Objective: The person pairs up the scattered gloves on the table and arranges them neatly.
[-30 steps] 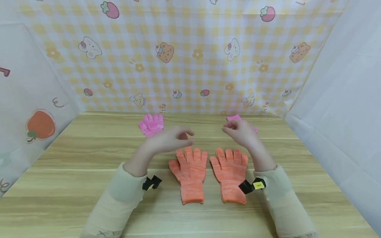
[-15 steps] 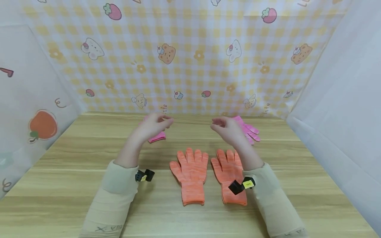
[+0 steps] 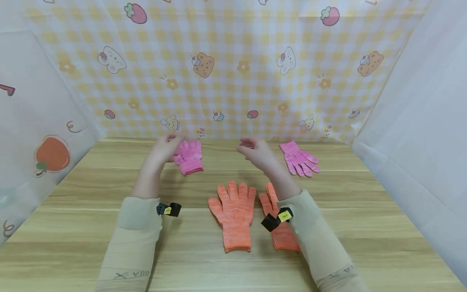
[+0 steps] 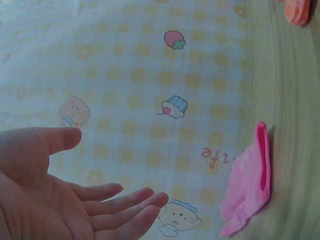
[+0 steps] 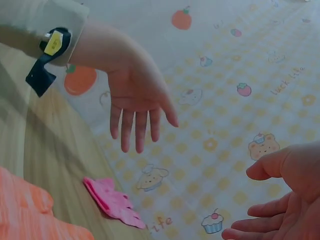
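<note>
Two pairs of knit gloves lie on the wooden table. In the head view, one pink glove [image 3: 189, 158] lies at the back left, the other pink glove [image 3: 298, 159] at the back right. An orange glove [image 3: 235, 219] lies flat in the middle; a second orange glove [image 3: 284, 233] is partly hidden under the right forearm. My left hand [image 3: 160, 150] hovers beside the left pink glove, covering a bit of its edge, holding nothing. My right hand [image 3: 257, 152] is raised between the pink gloves, also holding nothing. In the wrist views the fingers of both hands are relaxed and spread.
A wooden table [image 3: 219, 271] spans the front. Behind it hangs a yellow checked cloth [image 3: 233, 93] with cartoon prints. Pale cloths stand at the left [image 3: 22, 113] and right sides. Each sleeve cuff carries a small black camera mount [image 3: 169, 209].
Both hands have moved to the left, uncovering the right pink glove and most of the left one. The right forearm now covers more of the right orange glove. The gloves stay in place.
</note>
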The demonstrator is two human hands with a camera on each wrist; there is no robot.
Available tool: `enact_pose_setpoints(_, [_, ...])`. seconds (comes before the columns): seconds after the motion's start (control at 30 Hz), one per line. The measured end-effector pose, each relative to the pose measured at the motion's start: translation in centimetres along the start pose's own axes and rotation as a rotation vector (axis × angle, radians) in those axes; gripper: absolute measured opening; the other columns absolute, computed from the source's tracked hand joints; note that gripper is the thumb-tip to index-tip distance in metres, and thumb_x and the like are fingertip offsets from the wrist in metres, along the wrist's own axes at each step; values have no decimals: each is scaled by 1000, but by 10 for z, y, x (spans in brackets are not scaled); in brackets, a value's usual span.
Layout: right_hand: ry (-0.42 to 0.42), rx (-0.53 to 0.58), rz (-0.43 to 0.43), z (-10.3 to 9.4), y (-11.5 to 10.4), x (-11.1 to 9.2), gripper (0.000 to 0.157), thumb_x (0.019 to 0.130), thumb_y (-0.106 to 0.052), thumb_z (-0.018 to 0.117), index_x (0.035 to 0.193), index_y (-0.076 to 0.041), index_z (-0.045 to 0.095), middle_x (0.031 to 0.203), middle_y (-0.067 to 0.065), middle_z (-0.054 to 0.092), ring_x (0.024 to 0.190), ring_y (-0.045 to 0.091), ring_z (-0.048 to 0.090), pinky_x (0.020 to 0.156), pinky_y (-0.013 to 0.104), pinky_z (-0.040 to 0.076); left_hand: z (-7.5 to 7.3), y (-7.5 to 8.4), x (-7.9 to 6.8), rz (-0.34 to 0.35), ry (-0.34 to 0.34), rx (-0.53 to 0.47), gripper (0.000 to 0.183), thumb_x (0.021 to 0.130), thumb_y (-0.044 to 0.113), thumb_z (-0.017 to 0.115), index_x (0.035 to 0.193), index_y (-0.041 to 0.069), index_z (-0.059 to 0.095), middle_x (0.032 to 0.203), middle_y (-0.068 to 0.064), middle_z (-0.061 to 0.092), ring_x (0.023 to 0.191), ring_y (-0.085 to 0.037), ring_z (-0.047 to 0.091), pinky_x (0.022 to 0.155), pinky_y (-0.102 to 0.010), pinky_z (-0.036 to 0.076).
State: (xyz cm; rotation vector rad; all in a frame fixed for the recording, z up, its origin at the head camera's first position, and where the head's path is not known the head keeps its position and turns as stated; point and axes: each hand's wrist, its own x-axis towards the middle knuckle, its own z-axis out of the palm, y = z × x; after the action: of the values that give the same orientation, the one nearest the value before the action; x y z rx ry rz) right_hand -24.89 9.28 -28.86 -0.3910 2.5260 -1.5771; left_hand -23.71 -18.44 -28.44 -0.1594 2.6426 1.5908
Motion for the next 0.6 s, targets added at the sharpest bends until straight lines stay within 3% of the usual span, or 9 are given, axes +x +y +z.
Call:
enact_pose_setpoints(0.3, [-34, 125, 37, 20, -2, 21, 49, 97, -21, 56, 139, 2, 44, 135, 19, 51, 117, 30, 53, 95, 41, 46, -7, -13, 8, -61, 38, -66, 90, 97, 54, 42, 150, -5, 1, 154, -29, 8, 128, -44, 38, 99, -52, 40])
enact_pose_setpoints(0.6, [-39, 175, 125, 44, -1, 37, 51, 96, -23, 59, 138, 2, 45, 134, 18, 51, 118, 31, 53, 94, 40, 47, -8, -23, 16, -146, 36, -157, 87, 98, 48, 42, 150, -3, -6, 155, -26, 5, 134, -44, 28, 105, -53, 32])
